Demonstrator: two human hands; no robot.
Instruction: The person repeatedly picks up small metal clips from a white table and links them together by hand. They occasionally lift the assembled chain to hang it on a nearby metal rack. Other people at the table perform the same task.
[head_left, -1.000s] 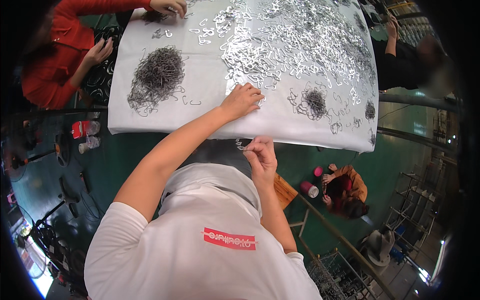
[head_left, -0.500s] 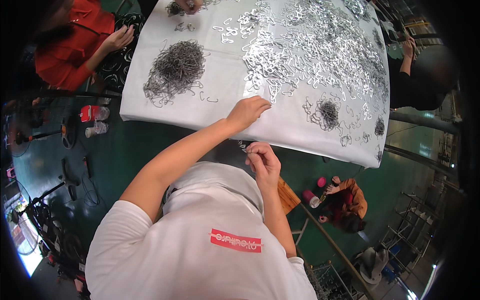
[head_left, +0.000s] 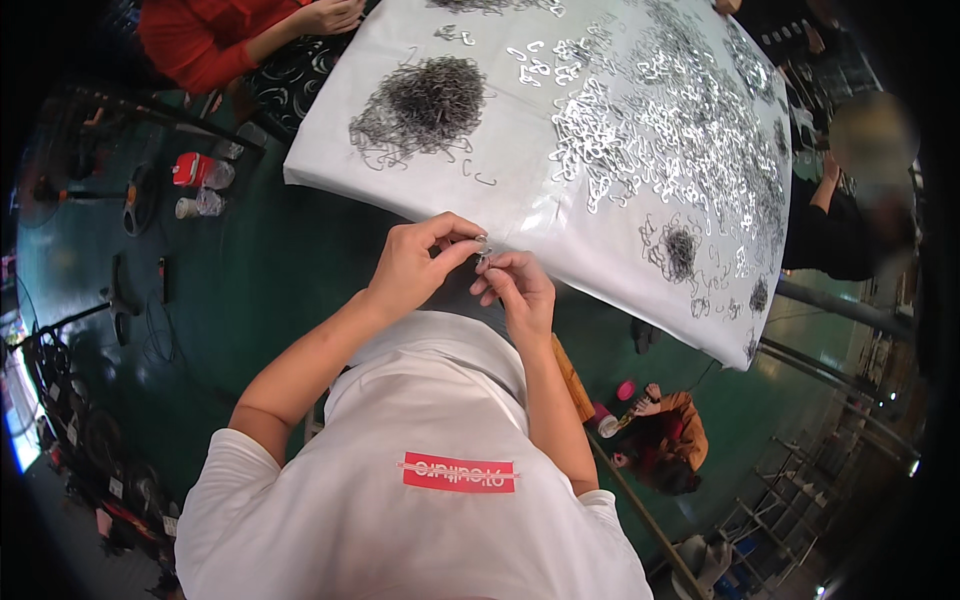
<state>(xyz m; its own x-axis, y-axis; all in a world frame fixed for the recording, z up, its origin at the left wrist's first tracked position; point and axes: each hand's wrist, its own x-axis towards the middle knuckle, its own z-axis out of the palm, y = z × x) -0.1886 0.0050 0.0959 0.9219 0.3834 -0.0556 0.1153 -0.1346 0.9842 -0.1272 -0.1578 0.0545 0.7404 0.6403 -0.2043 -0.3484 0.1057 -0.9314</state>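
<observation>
Left hand (head_left: 412,265) and right hand (head_left: 515,288) meeting just off the near edge of the white tabletop (head_left: 560,225), each grip pinched on one small metal hook piece (head_left: 482,248) held between them. Best done with fingertips close, piece steady, wrists still. Beyond the grips: dark wire pile (head_left: 425,95), bright scattered clips (head_left: 680,110).
</observation>
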